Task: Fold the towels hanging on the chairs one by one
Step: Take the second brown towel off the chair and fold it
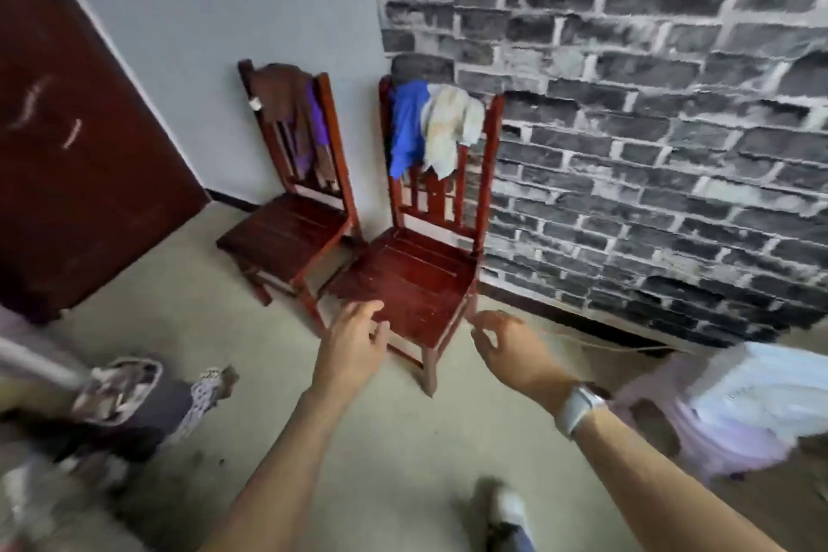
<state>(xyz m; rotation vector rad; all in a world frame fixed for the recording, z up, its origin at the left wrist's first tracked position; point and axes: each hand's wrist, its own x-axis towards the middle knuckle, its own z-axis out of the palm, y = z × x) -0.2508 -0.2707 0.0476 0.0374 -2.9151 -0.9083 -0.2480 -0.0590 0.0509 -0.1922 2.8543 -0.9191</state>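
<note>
- Reaching fwd w/ both arms toward two red wooden chairs set against the wall; nothing held.
- Left hand (354,343): fingers loosely spread, empty, near the front edge of the right chair (416,278).
- Right hand (504,343): fingers slightly curled, relaxed, empty; pale watch (578,406) on the wrist.
- Right chair's backrest carries a blue towel (405,126) & a pale towel (450,128), draped side by side, touching.
- Left chair (286,233), just beside it, carries a brown towel (280,96) over a purple towel (316,121).
- Both seats bare; no folded towel on them.
- Progress, as a judgement: all four seen towels still hang, so most of the folding is left; the next step is prob. picking one off the right chair.
- Blurred cloth heaps (735,403) at the frame edges; can't tell if folded.
</note>
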